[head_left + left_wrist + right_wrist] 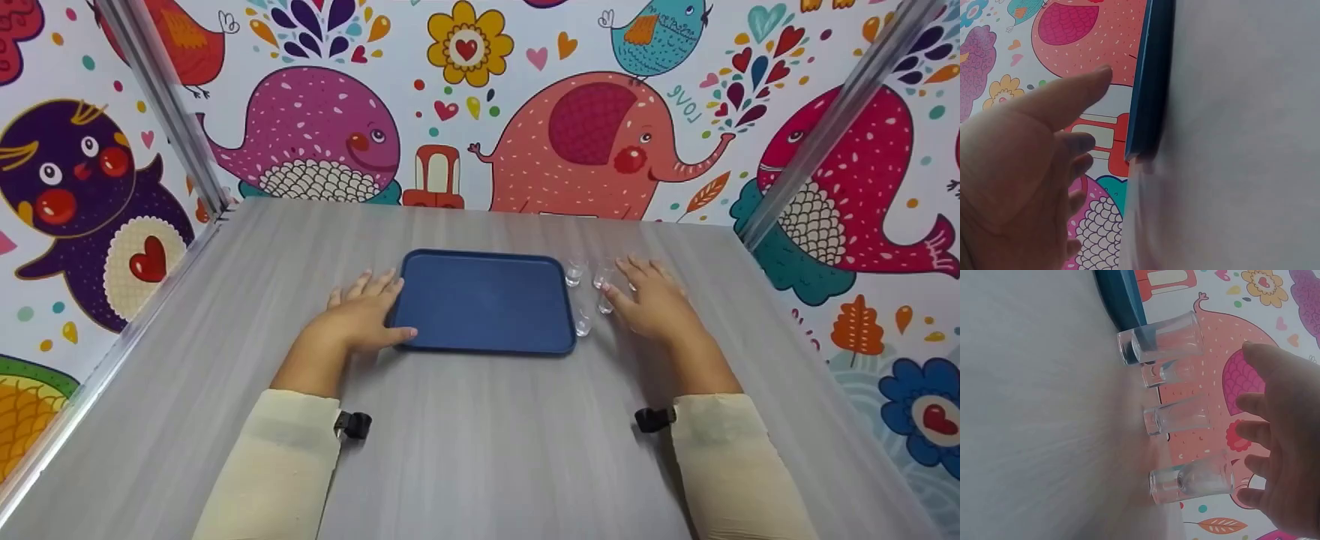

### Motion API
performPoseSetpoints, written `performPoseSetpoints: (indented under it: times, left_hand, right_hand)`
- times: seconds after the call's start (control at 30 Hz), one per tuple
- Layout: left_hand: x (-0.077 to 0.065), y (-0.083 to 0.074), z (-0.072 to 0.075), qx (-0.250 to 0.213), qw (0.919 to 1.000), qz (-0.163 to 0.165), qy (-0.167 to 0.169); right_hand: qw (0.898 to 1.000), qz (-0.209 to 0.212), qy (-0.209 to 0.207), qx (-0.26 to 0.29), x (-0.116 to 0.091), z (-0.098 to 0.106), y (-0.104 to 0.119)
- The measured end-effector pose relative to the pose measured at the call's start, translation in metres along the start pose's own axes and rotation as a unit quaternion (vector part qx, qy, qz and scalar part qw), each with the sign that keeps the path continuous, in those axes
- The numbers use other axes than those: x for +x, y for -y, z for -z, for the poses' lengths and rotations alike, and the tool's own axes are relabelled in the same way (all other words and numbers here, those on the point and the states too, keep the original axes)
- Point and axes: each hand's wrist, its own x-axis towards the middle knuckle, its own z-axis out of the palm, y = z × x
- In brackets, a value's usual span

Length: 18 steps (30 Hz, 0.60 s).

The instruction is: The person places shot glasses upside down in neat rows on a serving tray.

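A dark blue rectangular tray [484, 304] lies flat on the table. Its left edge is beside my left hand [361, 311], whose fingers are spread and hold nothing; in the left wrist view a gap shows between the thumb and the tray's rim [1148, 84]. Several small clear glasses stand upright just right of the tray, among them a near glass [583, 322] close to its corner. Beside the rightmost glass [1192, 479] is my right hand [1286, 433], fingers loosely extended and gripping none of them. In the head view this hand partly covers the glasses.
The light wood-grain table [480, 442] reaches toward me in front of the tray. Behind it stands a wall [450, 112] printed with cartoon animals. Metal posts rise at the left [172, 112] and right [817, 135] corners. Each sleeve cuff carries a small black camera.
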Motion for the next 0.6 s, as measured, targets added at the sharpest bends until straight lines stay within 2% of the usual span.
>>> performPoseSetpoints:
  times: [0.4, 0.6]
  left_hand:
    - [0.0013, 0.0, -0.003, -0.002, 0.9981, 0.012, 0.06]
    - [-0.0002, 0.0006, -0.0016, 0.004, 0.9973, 0.012, 0.072]
  right_hand:
    - [1.0, -0.009, 0.01, 0.017, -0.0018, 0.0028, -0.0043]
    - [0.999, 0.004, -0.003, 0.053, -0.0036, 0.0009, -0.0035]
